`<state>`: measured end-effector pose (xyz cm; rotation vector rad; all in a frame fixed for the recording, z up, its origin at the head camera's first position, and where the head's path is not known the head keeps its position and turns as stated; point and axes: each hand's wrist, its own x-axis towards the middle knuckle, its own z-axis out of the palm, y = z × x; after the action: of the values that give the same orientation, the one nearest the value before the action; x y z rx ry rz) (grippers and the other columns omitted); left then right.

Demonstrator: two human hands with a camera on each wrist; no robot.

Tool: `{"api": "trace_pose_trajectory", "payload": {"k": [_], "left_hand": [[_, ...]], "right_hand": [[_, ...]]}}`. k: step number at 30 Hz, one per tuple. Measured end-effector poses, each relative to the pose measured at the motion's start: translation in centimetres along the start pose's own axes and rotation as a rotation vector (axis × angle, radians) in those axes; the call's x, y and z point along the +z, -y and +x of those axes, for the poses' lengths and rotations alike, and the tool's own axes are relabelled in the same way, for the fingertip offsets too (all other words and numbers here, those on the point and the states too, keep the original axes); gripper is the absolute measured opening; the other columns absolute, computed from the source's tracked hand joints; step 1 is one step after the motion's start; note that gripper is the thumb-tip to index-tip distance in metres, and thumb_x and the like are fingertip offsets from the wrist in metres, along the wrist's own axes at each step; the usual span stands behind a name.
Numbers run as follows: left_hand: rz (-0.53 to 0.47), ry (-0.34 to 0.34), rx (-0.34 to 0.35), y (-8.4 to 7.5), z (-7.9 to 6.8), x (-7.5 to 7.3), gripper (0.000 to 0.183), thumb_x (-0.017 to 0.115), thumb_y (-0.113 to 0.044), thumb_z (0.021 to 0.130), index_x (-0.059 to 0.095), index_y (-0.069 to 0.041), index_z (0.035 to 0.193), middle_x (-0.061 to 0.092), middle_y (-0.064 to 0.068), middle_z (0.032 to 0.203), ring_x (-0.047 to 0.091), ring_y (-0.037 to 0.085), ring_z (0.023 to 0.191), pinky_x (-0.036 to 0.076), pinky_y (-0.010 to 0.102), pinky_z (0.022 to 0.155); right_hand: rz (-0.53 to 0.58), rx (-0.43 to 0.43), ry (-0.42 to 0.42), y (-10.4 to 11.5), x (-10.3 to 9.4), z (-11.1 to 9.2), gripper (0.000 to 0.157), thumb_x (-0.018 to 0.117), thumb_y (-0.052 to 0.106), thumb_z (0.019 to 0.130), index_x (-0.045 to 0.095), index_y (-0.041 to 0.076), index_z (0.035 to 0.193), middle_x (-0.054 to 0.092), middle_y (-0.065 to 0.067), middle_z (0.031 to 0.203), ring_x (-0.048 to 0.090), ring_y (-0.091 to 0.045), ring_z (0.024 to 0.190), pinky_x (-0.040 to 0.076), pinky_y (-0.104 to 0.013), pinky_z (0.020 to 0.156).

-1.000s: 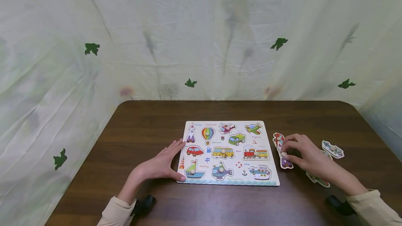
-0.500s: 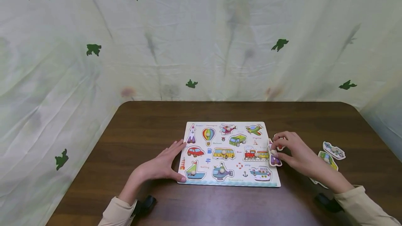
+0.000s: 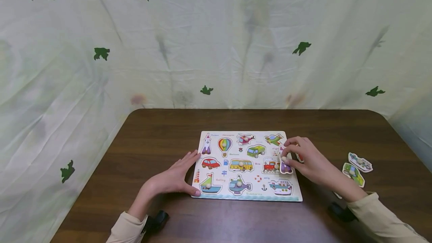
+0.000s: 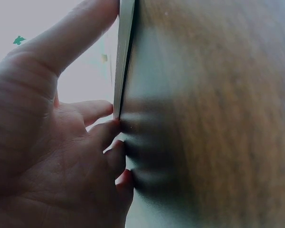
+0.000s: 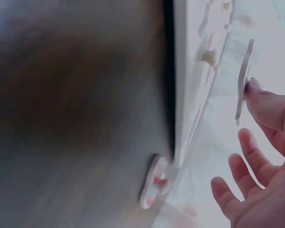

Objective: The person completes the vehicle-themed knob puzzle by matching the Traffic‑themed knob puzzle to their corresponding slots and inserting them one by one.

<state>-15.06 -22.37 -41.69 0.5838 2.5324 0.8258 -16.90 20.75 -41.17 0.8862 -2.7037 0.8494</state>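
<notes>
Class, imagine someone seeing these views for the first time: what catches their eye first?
Most likely the bright vehicle puzzle board on the dark wood-grain table. Next, the right hand pinching a purple-finned rocket piece above the board's right side. Green leaf shapes dot the pale curtain behind.

Behind our right hand (image 3: 307, 158), which makes the pinch, we see a creased cream sleeve (image 3: 384, 216); a small black camera (image 3: 341, 212) juts out between cuff and grip, on the thumb side. Behind our left hand (image 3: 173, 177) come a matching left sleeve (image 3: 125, 228), a dark strap (image 3: 145, 225) and another black block (image 3: 159, 220).
</notes>
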Motion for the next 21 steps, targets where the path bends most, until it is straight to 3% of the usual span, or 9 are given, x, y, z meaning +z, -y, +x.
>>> {"api": "trace_pose_trajectory", "payload": {"k": [21], "left_hand": [[0.005, -0.002, -0.006, 0.2, 0.0, 0.1, 0.114, 0.084, -0.049, 0.071, 0.021, -0.007, 0.157, 0.013, 0.011, 0.163, 0.004, 0.033, 0.149, 0.01, 0.058, 0.116]], "right_hand": [[0.115, 0.001, 0.016, 2.1, 0.7, 4.0, 0.02, 0.08, 0.011, 0.083, 0.067, 0.023, 0.092, 0.056, -0.004, 0.119, 0.045, -0.028, 0.117, 0.04, -0.049, 0.094]]}}
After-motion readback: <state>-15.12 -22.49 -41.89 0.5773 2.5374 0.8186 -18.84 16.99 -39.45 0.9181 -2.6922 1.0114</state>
